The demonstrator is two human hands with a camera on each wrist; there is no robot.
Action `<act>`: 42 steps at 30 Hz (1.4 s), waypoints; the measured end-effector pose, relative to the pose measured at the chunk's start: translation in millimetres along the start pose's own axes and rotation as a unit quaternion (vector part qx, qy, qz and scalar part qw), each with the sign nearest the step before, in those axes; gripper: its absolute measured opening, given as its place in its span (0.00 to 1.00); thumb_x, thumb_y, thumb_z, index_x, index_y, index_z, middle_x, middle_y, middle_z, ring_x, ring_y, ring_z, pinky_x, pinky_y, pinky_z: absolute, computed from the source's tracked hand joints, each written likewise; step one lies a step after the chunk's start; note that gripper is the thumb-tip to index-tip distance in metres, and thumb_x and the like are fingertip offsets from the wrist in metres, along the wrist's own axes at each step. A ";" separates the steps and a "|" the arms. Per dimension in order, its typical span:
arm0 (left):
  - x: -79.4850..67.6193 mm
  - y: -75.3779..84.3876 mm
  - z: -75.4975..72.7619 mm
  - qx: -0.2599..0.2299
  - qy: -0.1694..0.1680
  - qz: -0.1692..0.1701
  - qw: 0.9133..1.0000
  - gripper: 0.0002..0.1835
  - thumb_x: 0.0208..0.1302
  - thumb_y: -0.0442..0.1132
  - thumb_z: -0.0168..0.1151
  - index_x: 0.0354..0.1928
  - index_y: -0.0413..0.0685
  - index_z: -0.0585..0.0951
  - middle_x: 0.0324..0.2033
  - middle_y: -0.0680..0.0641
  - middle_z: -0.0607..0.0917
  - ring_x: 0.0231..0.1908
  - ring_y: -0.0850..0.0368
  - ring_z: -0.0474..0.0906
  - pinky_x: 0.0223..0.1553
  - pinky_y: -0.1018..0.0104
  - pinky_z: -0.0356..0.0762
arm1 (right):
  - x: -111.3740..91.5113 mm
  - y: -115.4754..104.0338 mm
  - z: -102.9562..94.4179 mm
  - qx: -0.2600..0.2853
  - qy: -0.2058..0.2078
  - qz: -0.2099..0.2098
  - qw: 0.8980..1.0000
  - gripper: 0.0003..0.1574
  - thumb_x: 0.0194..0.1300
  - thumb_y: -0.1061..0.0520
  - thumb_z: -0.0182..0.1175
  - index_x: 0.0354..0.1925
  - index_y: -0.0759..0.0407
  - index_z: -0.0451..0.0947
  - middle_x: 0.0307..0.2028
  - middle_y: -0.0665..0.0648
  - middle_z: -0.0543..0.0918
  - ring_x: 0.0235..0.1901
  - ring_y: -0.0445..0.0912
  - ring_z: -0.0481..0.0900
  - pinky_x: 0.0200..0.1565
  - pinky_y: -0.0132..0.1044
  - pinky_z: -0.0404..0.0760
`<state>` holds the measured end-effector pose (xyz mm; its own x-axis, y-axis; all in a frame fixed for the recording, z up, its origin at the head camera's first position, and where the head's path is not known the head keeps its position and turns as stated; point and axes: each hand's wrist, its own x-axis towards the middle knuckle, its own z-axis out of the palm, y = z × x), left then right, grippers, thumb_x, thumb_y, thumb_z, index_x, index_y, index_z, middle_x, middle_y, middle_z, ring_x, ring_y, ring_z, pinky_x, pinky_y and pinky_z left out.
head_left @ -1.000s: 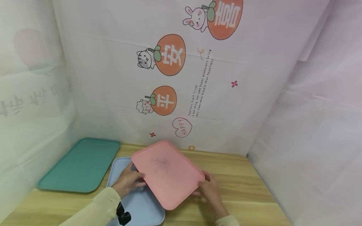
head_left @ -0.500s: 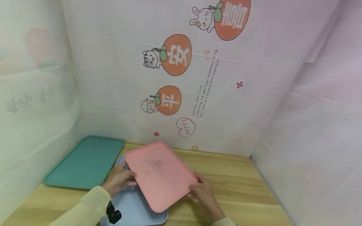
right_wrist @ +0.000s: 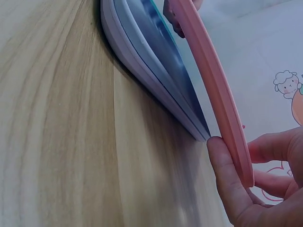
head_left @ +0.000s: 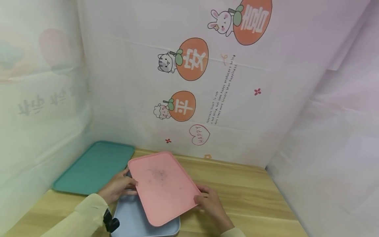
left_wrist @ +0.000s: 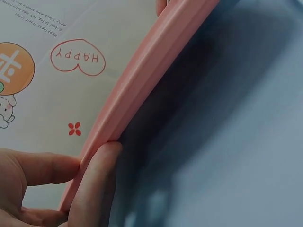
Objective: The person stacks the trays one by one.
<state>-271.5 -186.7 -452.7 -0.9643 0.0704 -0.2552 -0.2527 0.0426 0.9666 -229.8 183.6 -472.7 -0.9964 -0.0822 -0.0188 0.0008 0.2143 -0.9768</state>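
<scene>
A pink rectangular tray (head_left: pixel 164 194), with dark smudges on its face, is held tilted above a light blue tray (head_left: pixel 128 214). My left hand (head_left: pixel 116 187) pinches its left edge between thumb and fingers. On the right side, my right hand (head_left: pixel 211 201) grips the corner the same way. The right wrist view shows a gap between the pink tray (right_wrist: pixel 213 80) and the blue tray (right_wrist: pixel 156 61), which lies on top of a small stack on the table. Part of the blue tray is hidden under the pink one.
A green tray (head_left: pixel 94 168) lies flat at the table's back left, beside the blue one. The wooden table (head_left: pixel 242 191) reaches to the right. White printed sheets (head_left: pixel 133 82) hang behind and at both sides, close to the table edges.
The pink tray, held in both hands, has moved left and slightly nearer, over more of the blue tray. The head view has turned a little left.
</scene>
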 end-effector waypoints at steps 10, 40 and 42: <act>0.0 -3.7 -16.0 0.002 -0.033 -0.004 0.999 0.56 0.67 0.25 0.62 0.87 0.34 0.36 0.41 0.36 0.88 0.37 0.53 0.90 0.43 0.56 0.95 | 10.6 -9.6 14.4 -0.056 -0.006 -0.005 0.998 0.37 0.67 0.67 0.63 0.73 0.70 0.75 0.66 0.73 0.79 0.44 0.50 0.88 0.42 0.43 0.93; 2.3 -1.1 -45.4 0.047 -0.069 -0.042 0.996 0.55 0.64 0.26 0.63 0.86 0.32 0.42 0.48 0.31 0.86 0.41 0.52 0.88 0.41 0.58 0.94 | 33.9 -20.5 48.5 -0.155 -0.045 -0.069 0.985 0.40 0.61 0.69 0.63 0.72 0.67 0.77 0.54 0.68 0.86 0.36 0.46 0.85 0.37 0.34 0.88; 2.6 -1.1 -47.0 0.051 -0.069 -0.038 0.996 0.55 0.64 0.27 0.63 0.87 0.33 0.43 0.48 0.31 0.86 0.41 0.52 0.88 0.42 0.57 0.94 | 34.9 -20.9 50.2 -0.160 -0.049 -0.073 0.983 0.39 0.61 0.70 0.63 0.72 0.67 0.77 0.53 0.68 0.86 0.36 0.46 0.85 0.37 0.35 0.88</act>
<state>-277.4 -233.4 -453.3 -0.9210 0.1996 -0.3345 -0.3077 0.1540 0.9389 -260.4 127.4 -463.6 -0.9712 -0.2240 0.0810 -0.1837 0.4879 -0.8534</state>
